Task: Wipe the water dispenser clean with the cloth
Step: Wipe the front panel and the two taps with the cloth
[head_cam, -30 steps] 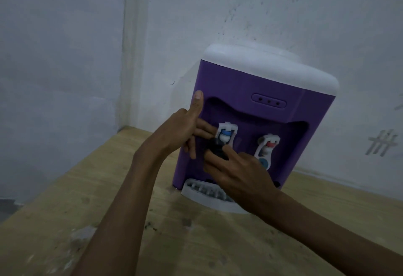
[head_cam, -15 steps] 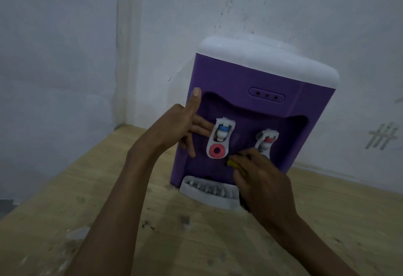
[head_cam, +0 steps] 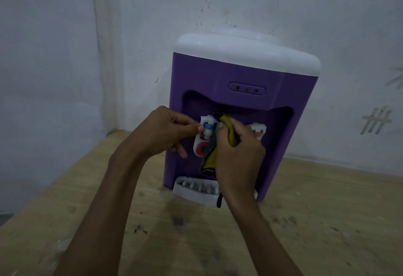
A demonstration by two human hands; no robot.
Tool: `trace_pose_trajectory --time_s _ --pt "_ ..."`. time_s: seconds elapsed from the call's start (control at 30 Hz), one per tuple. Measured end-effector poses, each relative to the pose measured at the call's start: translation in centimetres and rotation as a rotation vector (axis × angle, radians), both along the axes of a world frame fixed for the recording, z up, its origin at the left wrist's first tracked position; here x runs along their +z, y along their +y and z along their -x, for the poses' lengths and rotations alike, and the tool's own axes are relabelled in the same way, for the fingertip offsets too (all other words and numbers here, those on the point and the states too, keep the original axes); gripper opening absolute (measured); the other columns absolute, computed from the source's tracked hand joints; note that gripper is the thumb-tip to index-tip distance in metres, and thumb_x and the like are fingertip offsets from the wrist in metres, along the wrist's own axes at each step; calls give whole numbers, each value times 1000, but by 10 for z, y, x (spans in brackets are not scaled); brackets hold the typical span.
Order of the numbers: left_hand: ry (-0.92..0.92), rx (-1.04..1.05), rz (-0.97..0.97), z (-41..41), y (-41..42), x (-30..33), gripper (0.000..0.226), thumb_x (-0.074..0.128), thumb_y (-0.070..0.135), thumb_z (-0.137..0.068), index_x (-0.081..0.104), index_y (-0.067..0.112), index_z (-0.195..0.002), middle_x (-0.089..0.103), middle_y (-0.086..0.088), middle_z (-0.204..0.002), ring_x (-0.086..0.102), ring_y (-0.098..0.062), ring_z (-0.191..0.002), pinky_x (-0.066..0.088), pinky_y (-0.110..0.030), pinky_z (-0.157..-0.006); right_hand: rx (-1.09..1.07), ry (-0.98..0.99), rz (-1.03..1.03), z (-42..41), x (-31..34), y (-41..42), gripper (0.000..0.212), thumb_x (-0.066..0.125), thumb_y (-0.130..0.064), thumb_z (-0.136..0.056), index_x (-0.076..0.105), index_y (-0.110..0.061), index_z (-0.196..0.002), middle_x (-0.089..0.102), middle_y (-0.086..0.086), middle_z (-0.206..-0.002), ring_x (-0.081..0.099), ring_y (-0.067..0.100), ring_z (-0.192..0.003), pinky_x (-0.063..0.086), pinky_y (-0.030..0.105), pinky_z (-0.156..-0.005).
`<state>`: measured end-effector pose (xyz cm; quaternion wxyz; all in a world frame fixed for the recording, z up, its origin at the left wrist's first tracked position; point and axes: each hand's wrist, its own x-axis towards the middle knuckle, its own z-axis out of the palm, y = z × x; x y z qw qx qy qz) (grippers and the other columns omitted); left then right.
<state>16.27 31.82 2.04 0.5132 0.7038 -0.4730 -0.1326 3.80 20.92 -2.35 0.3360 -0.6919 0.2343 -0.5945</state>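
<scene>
Water dispenser (head_cam: 220,75) stands on the table (head_cam: 327,221) against the wall, directly ahead of both hands. Left hand (head_cam: 161,132): fingers curled, fingertips pinching the blue tap (head_cam: 207,126). Right hand (head_cam: 237,156): grips the cloth (head_cam: 229,132), bunched, pressed against the tap's right side, tail hanging below the palm.

- The water dispenser (head_cam: 220,84) stands near the back of the wooden surface (head_cam: 327,221), close to the wall (head_cam: 305,9) behind; little room shows there.
- Its tap recess is crowded: the left hand (head_cam: 159,132) pinches the blue tap (head_cam: 207,126), and the right hand (head_cam: 237,156) holds the cloth (head_cam: 226,127) just beside it.
- The drip tray (head_cam: 196,188) juts forward below.
- Open surface lies left, right and in front of the dispenser.
</scene>
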Motion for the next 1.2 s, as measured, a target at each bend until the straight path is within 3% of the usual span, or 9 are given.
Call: trace_pose_trajectory --time_s 0.23,0.4,0.53,0.7,0.77,0.87,1.0,1.1,1.2 --pt "-31 30 11 2 -2 0 19 70 37 -92 81 25 -101 80 9 -92 74 -26 -59 56 -41 -66 60 38 -197 5 -36 9 25 63 -29 -101 73 -29 -124 74 -9 -89 65 5 -73 61 36 -70" --pt "-34 33 6 3 -2 0 21 70 38 -92 81 24 -102 80 10 -95 74 -25 -60 58 -44 -69 83 11 -258 12 -22 4 23 65 -28 -101 75 -32 -121 62 -17 -66 53 1 -53 44 21 -54" --pt "-38 45 -1 3 -3 1 21 69 39 -91 81 24 -101 80 9 -92 75 -23 -60 56 -37 -63 96 6 -314 7 -31 17 23 63 -33 -101 74 -35 -121 74 -14 -87 66 4 -74 56 28 -68" --pt "-64 55 -33 2 -4 3 19 69 38 -91 80 25 -99 79 10 -90 75 -24 -61 56 -34 -62 171 26 -464 19 -44 25 22 61 -29 -102 77 -31 -87 55 -14 -58 48 3 -55 42 27 -55" --pt "-70 58 -29 3 -4 3 18 69 36 -92 80 24 -99 79 10 -90 75 -24 -60 55 -35 -62 157 -4 -479 20 -34 19 22 62 -28 -102 78 -34 -87 52 -13 -54 45 3 -51 41 23 -49" --pt "-80 71 -30 4 -5 4 17 68 35 -94 80 24 -99 79 11 -90 75 -22 -60 55 -34 -61 193 -25 -570 18 -34 23 20 61 -30 -103 79 -24 -96 53 -15 -56 47 3 -53 41 19 -50" --pt "-87 76 -50 5 -5 4 19 68 36 -93 79 23 -100 79 10 -92 74 -23 -60 55 -23 -55 315 32 -768 14 -47 44 29 63 -34 -102 77 -22 -80 49 -8 -58 44 8 -56 39 22 -52" --pt "-86 72 -44 6 -5 3 23 68 40 -90 79 23 -100 79 9 -93 74 -23 -60 55 -27 -58 304 -57 -931 6 -42 47 29 65 -34 -100 76 -22 -76 57 -12 -57 52 5 -56 42 19 -55" --pt "-88 65 -42 7 -4 3 22 68 40 -91 79 23 -101 80 8 -95 75 -24 -60 56 -37 -64 297 -189 -1030 4 -36 45 13 66 -34 -100 79 -35 -98 76 -19 -81 69 -4 -74 49 13 -62"
